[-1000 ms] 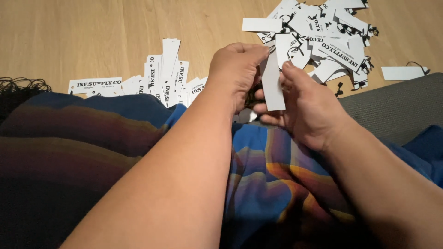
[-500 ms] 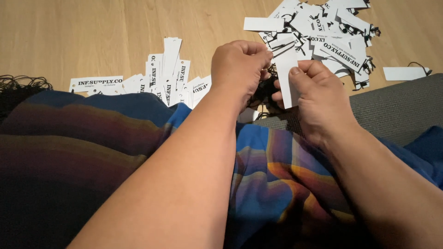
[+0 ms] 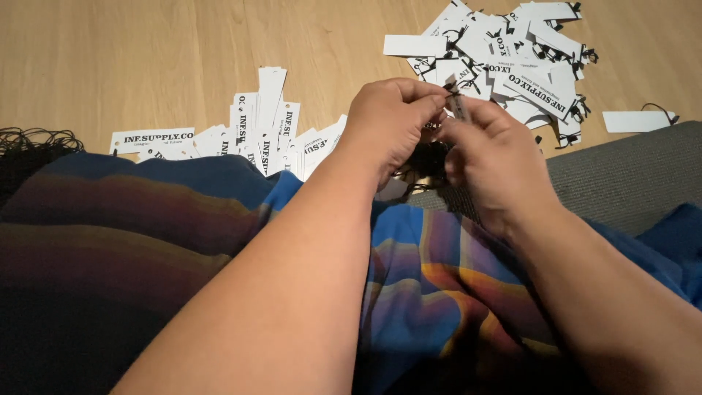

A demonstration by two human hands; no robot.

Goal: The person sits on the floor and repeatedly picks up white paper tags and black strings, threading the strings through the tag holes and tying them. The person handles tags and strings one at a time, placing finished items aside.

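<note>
Head view, left hand (image 3: 391, 124) and right hand (image 3: 497, 164) meeting above the lap, both pinching a narrow white paper tag (image 3: 458, 107) seen edge-on, black string (image 3: 428, 157) dangling beneath, tag pile (image 3: 512, 62) at floor's far right edge.

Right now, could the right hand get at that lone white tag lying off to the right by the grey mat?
Probably yes. The right hand is busy pinching a tag with the left hand, but only bare wooden floor lies between it and the lone white tag.
</note>
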